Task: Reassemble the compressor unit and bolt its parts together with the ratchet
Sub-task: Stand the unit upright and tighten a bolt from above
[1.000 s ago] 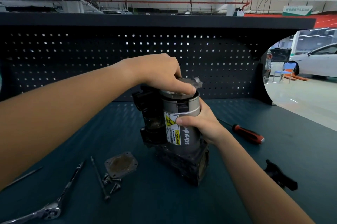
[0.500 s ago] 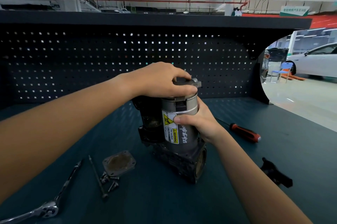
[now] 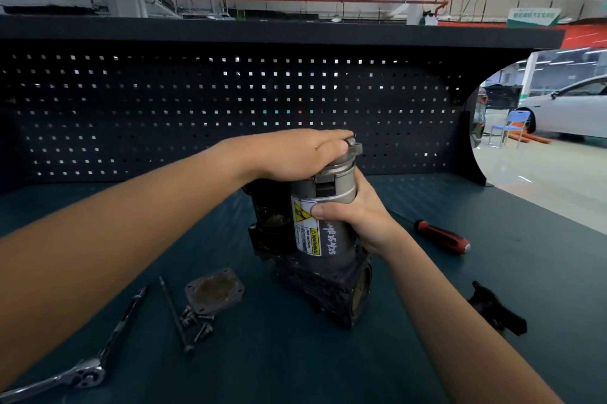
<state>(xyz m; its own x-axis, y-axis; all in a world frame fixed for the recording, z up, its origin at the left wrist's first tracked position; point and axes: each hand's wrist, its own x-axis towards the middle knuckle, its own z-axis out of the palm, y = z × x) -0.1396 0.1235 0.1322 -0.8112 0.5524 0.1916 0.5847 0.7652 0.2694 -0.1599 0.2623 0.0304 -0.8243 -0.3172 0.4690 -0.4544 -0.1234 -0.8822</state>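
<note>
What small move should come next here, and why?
Probably press the end cap squarely down onto the cylinder. The left hand lies flat on it, the right hand grips the cylinder, and the long bolt and ratchet lie unused on the bench.

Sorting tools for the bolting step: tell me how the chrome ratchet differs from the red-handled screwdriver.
The chrome metal ratchet is bare metal end to end; the red-and-black-handled screwdriver has a coloured grip and thin dark shaft. The ratchet lies front-left of the grey cylindrical compressor unit, partly cut off by the frame edge; the screwdriver lies to its right, fully in view. Both lie flat on the dark teal bench top, untouched.
</note>
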